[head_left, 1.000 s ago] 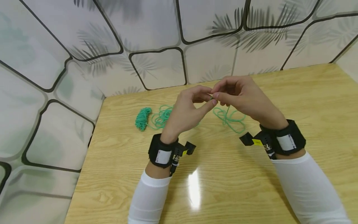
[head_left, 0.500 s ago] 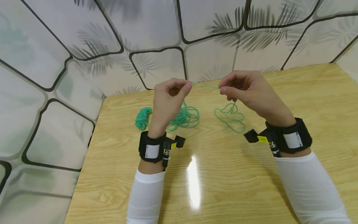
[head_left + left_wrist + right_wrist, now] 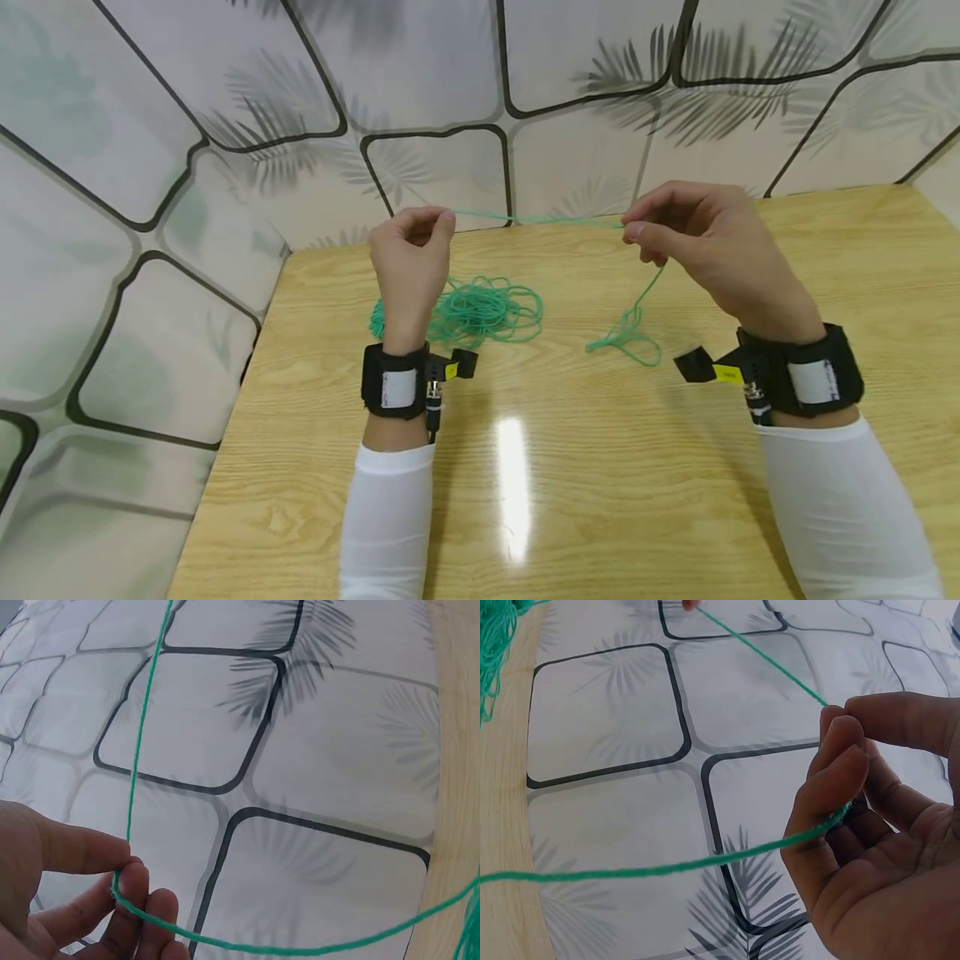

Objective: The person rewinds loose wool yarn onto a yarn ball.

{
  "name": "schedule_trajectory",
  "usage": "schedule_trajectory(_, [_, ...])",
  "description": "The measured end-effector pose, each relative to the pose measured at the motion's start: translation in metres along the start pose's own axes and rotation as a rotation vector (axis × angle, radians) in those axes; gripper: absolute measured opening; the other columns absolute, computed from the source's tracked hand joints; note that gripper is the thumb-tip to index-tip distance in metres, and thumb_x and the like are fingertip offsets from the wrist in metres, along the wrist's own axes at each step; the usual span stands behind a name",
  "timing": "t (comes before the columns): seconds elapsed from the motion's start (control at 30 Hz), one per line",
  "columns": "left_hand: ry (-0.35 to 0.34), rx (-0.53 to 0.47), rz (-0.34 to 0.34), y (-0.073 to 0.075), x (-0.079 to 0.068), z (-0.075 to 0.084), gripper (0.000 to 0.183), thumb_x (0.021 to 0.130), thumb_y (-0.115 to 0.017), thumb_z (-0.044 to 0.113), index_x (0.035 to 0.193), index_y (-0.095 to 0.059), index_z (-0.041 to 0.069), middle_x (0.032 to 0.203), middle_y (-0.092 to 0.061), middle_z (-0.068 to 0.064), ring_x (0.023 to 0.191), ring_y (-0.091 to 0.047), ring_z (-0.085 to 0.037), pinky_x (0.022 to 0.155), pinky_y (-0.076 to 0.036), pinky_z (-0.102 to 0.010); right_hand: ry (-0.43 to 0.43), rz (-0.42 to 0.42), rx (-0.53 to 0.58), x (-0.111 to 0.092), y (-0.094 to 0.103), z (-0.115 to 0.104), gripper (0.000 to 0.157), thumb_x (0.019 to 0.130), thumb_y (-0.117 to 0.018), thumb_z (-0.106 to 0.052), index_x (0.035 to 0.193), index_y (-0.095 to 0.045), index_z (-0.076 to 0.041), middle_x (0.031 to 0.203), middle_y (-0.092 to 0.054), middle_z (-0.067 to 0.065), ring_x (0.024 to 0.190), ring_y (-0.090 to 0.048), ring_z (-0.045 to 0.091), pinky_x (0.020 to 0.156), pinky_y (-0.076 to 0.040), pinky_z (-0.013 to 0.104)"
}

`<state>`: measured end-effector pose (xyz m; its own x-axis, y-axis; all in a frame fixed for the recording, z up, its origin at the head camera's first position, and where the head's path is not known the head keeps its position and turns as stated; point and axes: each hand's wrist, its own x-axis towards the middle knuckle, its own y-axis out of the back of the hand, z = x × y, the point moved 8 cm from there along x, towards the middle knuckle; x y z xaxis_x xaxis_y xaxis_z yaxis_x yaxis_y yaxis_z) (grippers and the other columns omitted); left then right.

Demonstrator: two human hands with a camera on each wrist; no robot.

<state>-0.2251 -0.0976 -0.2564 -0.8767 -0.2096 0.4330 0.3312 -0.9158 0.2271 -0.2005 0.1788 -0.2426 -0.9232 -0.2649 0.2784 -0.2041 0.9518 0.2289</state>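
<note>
A strand of green yarn (image 3: 536,220) is stretched between my two hands above the far part of the table. My left hand (image 3: 411,258) pinches it between thumb and fingertips; from there, in the left wrist view, the yarn (image 3: 255,949) sags toward a heap at the right edge. My right hand (image 3: 705,242) pinches the other end of the stretch. Below that hand a tail of yarn (image 3: 647,293) hangs down to a small loose tangle (image 3: 626,337) on the table. In the right wrist view the strand (image 3: 765,656) runs straight from the pinching fingertips toward the left hand.
A loose heap of green yarn (image 3: 487,310) lies on the wooden table (image 3: 600,467), right of the left wrist. Beside it a wound bundle of yarn (image 3: 377,319) is partly hidden by the left hand. A patterned wall (image 3: 435,167) borders the table's far edge.
My hands have moved apart from touching, left hand leftward and right hand rightward, drawing the yarn out between them. The small tangle's upper part has been lifted. The view has shifted slightly.
</note>
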Motion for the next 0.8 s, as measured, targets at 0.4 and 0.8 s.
schedule_trajectory(0.4, [-0.152, -0.074, -0.658, -0.099, -0.056, 0.045, 0.04, 0.088, -0.06, 0.035, 0.121, -0.058, 0.013, 0.101, -0.064, 0.005, 0.099, -0.056, -0.008, 0.09, -0.04, -0.027, -0.008, -0.12, -0.062, -0.001, -0.029, 0.005, 0.024, 0.087, -0.062, -0.027, 0.101, -0.062, -0.007, 0.091, -0.059, 0.015, 0.072, -0.053, 0.026, 0.065, -0.045, 0.035])
schedule_trajectory(0.8, [-0.129, -0.228, -0.289, -0.061, -0.027, 0.041, 0.022, 0.088, -0.061, 0.023, 0.092, -0.069, 0.003, 0.079, -0.065, -0.006, 0.072, -0.061, -0.016, 0.069, -0.048, -0.03, -0.004, -0.043, -0.069, -0.002, -0.005, 0.002, 0.024, 0.087, -0.062, -0.025, 0.102, -0.062, -0.006, 0.093, -0.057, 0.016, 0.073, -0.052, 0.026, 0.065, -0.044, 0.034])
